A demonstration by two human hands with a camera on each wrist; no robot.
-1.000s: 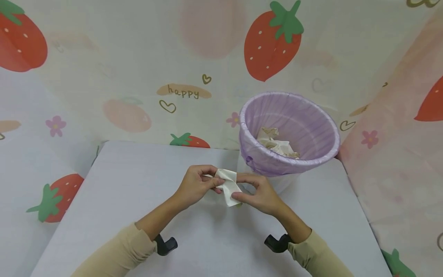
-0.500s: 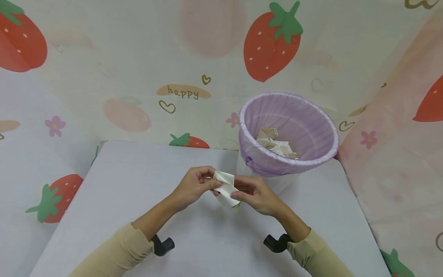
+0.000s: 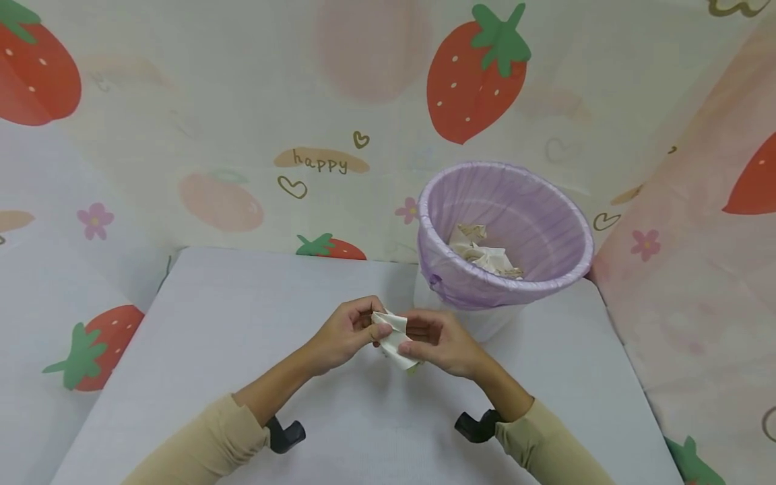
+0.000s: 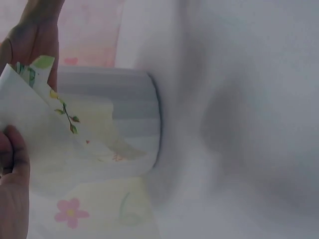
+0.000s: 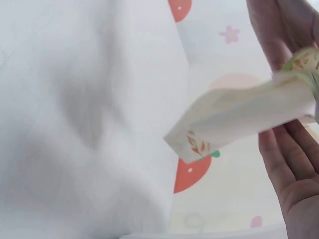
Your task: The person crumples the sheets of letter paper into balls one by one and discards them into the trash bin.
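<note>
Both hands meet over the table in front of the bin, with a folded white paper (image 3: 394, 343) between them. My left hand (image 3: 347, 337) pinches its left side between thumb and fingers. On the other side, my right hand (image 3: 447, 345) holds the lower right part, thumb in front and fingers behind. The wrist views reveal a printed pattern on the paper (image 4: 35, 119): green leaves, a flower stem and small orange leaves. In the right wrist view the folded paper (image 5: 244, 114) slants down to a loose corner above the table.
A white bin with a purple liner (image 3: 427, 249) stands at the back right of the table (image 3: 242, 310), just behind the right hand. Several crumpled pieces of paper (image 3: 488, 257) lie inside it. Strawberry-printed cloth (image 3: 242, 87) hangs behind and along the sides.
Both hands have sunk slightly toward the front with the paper. It is folded into a more compact shape, and the right index finger has drawn back behind it.
</note>
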